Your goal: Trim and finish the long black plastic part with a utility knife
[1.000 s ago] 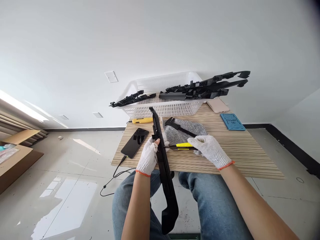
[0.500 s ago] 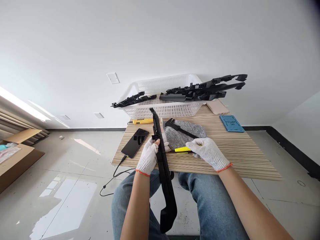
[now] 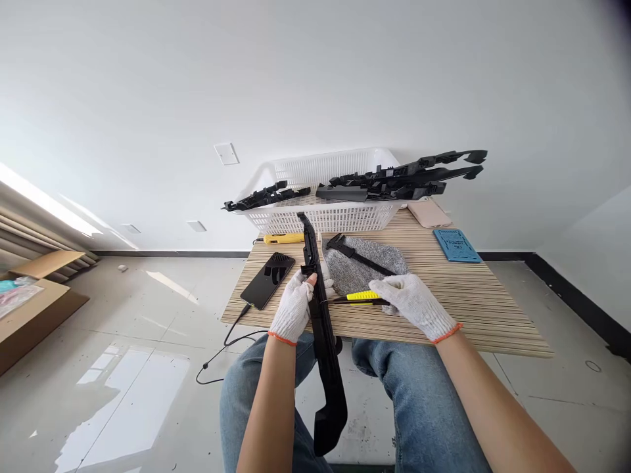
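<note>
Trim: one long, narrow black plastic strip (image 3: 325, 355), ribbed and notched along its upper half, widening to a bent, hooked foot at the near end
Trim place: far end lies on the table (image 3: 483, 309) just before the basket (image 3: 325, 213); the strip crosses the near table edge and hangs over the lap, between the knees
Left hand: gloved (image 3: 293, 307), fingers clenched round the trim where it lies on the table
Right hand: gloved (image 3: 413, 301), grasping a yellow tool (image 3: 362, 297) that lies flat, its thin dark tip touching the right side of the trim
Cloth: one grey cloth (image 3: 355, 279) under the right hand, just beside the trim
Caliper: one, black (image 3: 357, 255), lying slantwise on the cloth
Yellow items: two, the held tool and a yellow handle (image 3: 283, 238) by the basket's left corner
Phone: one, black (image 3: 269, 279), left of the trim, with a cable (image 3: 221, 351) trailing to the floor
Basket: one, white, at the table's far edge
Black parts: two bundles across the basket, left (image 3: 266, 196) and right (image 3: 399, 179); pieces per bundle cannot be counted
Mat: one, blue (image 3: 457, 244), far right
Pad: one, beige (image 3: 428, 213), beside the basket
</note>
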Demonstrator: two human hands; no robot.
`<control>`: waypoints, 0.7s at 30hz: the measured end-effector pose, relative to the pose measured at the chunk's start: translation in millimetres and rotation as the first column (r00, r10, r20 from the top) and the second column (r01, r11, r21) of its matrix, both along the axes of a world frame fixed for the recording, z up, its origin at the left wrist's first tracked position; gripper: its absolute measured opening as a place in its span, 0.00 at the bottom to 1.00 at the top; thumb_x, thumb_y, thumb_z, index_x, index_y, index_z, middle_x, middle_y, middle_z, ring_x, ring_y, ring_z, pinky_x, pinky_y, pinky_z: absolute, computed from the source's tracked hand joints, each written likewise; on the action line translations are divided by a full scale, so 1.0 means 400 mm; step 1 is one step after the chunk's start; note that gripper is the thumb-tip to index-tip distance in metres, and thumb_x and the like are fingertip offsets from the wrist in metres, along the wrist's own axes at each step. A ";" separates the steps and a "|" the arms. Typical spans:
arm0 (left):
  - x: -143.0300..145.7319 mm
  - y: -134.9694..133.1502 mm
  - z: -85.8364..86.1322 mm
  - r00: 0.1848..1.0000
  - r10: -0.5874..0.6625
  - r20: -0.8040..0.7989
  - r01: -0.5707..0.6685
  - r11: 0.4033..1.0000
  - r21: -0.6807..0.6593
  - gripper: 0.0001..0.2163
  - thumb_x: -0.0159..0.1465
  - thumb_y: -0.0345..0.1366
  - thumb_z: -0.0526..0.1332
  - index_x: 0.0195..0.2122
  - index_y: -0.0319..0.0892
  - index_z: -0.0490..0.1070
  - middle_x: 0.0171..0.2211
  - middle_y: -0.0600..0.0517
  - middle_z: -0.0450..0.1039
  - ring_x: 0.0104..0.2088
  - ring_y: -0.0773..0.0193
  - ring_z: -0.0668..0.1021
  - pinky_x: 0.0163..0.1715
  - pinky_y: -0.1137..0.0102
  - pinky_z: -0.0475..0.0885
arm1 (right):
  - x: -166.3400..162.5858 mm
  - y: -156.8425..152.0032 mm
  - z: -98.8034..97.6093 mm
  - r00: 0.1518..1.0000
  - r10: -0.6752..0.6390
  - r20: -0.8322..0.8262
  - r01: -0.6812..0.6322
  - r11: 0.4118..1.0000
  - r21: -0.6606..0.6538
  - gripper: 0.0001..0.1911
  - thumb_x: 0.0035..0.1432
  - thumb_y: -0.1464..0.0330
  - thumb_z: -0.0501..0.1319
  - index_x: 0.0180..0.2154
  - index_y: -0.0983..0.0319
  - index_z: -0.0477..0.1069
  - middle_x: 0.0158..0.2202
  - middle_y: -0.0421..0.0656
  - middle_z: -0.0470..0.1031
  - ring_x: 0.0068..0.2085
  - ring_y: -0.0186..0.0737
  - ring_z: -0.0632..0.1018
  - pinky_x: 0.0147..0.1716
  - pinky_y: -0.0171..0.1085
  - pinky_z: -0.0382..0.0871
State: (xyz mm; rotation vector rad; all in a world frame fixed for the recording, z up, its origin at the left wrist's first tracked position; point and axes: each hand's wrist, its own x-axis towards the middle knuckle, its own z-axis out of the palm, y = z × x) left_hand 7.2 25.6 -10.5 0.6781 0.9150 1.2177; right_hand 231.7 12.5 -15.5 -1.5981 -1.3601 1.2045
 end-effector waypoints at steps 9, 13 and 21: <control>-0.003 0.004 -0.011 1.000 0.001 -0.003 -0.001 1.000 -0.019 0.20 0.53 0.40 0.77 0.42 0.40 0.75 0.38 0.47 0.82 0.43 0.55 0.84 0.45 0.63 0.82 | 0.000 -0.004 -0.001 0.998 -0.063 0.023 0.062 0.998 0.014 0.29 0.54 0.44 0.63 0.19 0.58 0.57 0.16 0.36 0.57 0.19 0.34 0.69 0.19 0.32 0.62; -0.003 0.003 -0.010 1.000 -0.002 0.012 0.002 1.000 -0.008 0.20 0.53 0.40 0.77 0.43 0.40 0.75 0.39 0.47 0.82 0.43 0.54 0.84 0.45 0.62 0.82 | -0.002 -0.005 -0.003 0.997 -0.073 -0.011 0.073 0.997 0.012 0.29 0.53 0.45 0.64 0.19 0.57 0.56 0.17 0.35 0.56 0.20 0.33 0.68 0.20 0.32 0.65; -0.002 0.002 -0.008 1.000 -0.007 -0.013 0.008 1.000 0.015 0.22 0.52 0.42 0.77 0.43 0.39 0.75 0.39 0.46 0.82 0.44 0.54 0.84 0.46 0.63 0.81 | -0.003 -0.008 0.000 0.997 -0.078 -0.002 0.078 0.997 -0.007 0.28 0.52 0.46 0.65 0.19 0.58 0.58 0.16 0.35 0.57 0.19 0.34 0.69 0.18 0.31 0.61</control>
